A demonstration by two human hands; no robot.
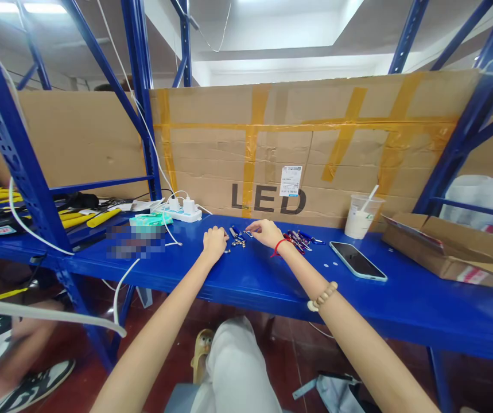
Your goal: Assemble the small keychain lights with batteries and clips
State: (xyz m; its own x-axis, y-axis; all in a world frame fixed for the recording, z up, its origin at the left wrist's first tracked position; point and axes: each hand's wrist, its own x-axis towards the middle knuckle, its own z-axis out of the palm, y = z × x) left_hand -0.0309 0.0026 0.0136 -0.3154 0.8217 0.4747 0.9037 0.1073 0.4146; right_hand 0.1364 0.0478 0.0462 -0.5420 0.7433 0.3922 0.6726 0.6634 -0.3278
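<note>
My left hand (215, 243) rests on the blue tabletop with its fingers curled in; what they hold, if anything, is hidden. Just to its right lie small blue and silver metal pieces (236, 233) with a few tiny gold-coloured bits (238, 244). Thumb and fingers of my right hand (267, 233), with a red cord at the wrist, pinch together at a small silver metal piece (249, 234). Beside that wrist, on the far side, is a pile of small shiny red, purple and blue metal pieces (300, 241). Their exact kind is too small to tell.
A phone (358, 261), a plastic cup with a straw (360, 218) and an open cardboard box (444, 246) stand to the right. Left are a power strip (183, 212), a green packet (150, 221) and white cables. Cardboard (212, 155) closes off the back.
</note>
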